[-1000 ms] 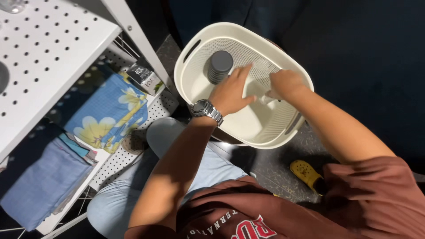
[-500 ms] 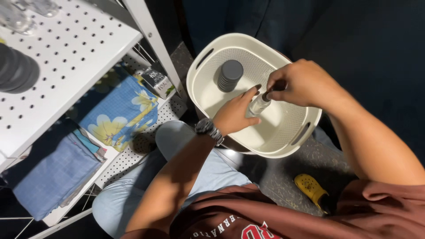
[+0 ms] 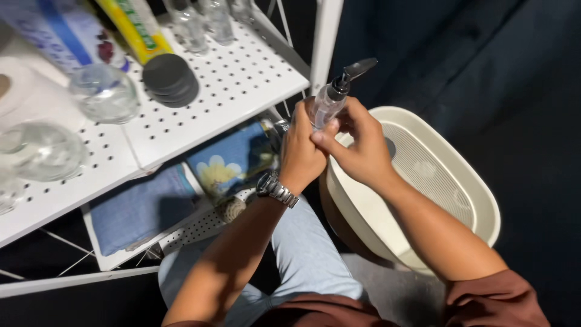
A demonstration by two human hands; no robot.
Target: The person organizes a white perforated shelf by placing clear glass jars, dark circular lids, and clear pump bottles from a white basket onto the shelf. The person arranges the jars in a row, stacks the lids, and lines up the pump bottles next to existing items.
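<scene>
The clear pump bottle (image 3: 328,100) was held upright between both hands, above the near rim of a cream plastic basket (image 3: 478,200) and just beside the white post of a perforated shelf (image 3: 236,85). The left hand (image 3: 301,148), a metal wristwatch (image 3: 276,189) on its wrist, was wrapped around the bottle's lower body, while the right hand (image 3: 358,148) gripped it from the other side with the thumb laid across the front. That two-sided grip seemed meant to keep the bottle steady, leaving the dark grey pump head (image 3: 357,68) free and pointing up and away from the person.

On the shelf lay a stack of dark round lids (image 3: 170,79) and several clear glass jars (image 3: 104,92), one just beside the stack. At the back edge stood a yellow package with green print (image 3: 140,24) and a pale package with a blue stripe (image 3: 57,30), both leaning. On the lower tier lay a blue cloth with a yellow flower pattern (image 3: 233,160) beside a plain folded blue cloth (image 3: 140,209).
</scene>
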